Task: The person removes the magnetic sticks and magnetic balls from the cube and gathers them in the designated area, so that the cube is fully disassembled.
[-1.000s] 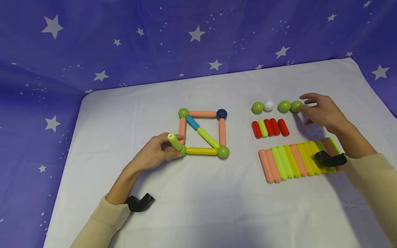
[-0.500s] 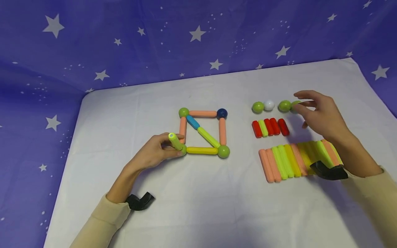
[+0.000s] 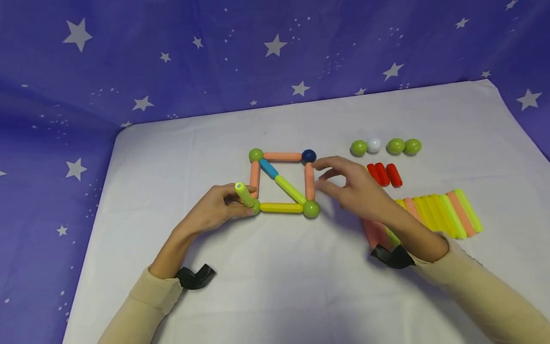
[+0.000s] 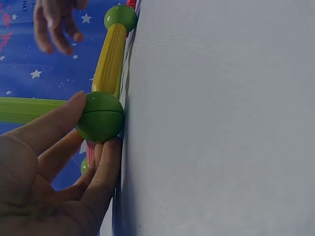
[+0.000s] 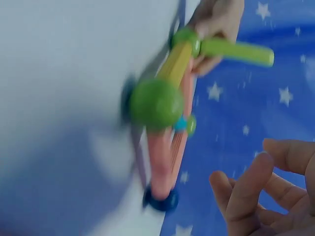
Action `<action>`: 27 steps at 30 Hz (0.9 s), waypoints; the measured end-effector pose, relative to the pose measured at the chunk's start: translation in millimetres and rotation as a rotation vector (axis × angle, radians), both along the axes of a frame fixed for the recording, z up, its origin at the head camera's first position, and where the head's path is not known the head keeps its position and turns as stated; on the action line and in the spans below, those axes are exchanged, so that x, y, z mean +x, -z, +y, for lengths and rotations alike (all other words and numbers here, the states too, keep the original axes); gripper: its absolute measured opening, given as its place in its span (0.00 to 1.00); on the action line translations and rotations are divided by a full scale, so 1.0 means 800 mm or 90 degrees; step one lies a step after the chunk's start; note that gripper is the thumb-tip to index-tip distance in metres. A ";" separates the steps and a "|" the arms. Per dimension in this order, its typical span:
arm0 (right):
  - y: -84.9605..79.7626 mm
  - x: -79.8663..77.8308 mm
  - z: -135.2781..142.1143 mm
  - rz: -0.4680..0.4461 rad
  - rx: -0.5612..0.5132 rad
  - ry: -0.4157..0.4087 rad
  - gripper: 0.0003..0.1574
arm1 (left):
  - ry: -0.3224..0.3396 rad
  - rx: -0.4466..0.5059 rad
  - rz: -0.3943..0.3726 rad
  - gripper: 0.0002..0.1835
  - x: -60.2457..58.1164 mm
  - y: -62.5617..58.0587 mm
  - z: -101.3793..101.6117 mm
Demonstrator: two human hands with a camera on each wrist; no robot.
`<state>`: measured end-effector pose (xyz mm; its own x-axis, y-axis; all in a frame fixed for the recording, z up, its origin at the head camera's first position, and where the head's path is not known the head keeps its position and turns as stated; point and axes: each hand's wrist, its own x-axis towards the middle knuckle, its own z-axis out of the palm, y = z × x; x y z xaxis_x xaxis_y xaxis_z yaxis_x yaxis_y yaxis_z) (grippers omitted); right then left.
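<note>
A starry blue cloth (image 3: 232, 62) is hanging behind the table (image 3: 258, 286); in the left wrist view it is carrying dark letters (image 4: 23, 5) reading "HAT", cut by the picture's edge, and pink script (image 4: 6, 20) too blurred to read. On the table's right, long rods (image 3: 431, 215) are lying side by side, partly covered by the right arm (image 3: 414, 234). To their left a square frame (image 3: 281, 182) is lying, showing three pink sides, a yellow near side and a blue-and-lime diagonal. The left hand (image 3: 215, 210) is pinching the green ball (image 4: 101, 118) at its near left corner between thumb and fingers, and a lime rod (image 3: 244, 194) is standing up from that ball. The right hand (image 3: 356, 188) is hovering just beside the frame's right side, near the dark blue ball (image 3: 308, 156), its fingers loosely bending, thumb and forefinger parting. Behind it short red rods (image 3: 381, 174) are lying; farther back, three loose green balls (image 3: 396, 146) and a white ball (image 3: 374, 145) are forming a line.
</note>
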<state>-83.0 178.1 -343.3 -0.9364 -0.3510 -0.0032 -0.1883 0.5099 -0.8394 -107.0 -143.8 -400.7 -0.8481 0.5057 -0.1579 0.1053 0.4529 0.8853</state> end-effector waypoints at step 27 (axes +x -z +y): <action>0.009 -0.016 -0.138 0.038 -0.056 -0.171 0.13 | 0.006 0.026 -0.010 0.14 -0.001 0.000 0.000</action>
<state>-95.7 67.9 -350.3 -0.8075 -0.5828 0.0913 -0.3574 0.3602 -0.8617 -107.9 -143.7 -400.7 -0.8409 0.5201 -0.1498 0.0954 0.4147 0.9049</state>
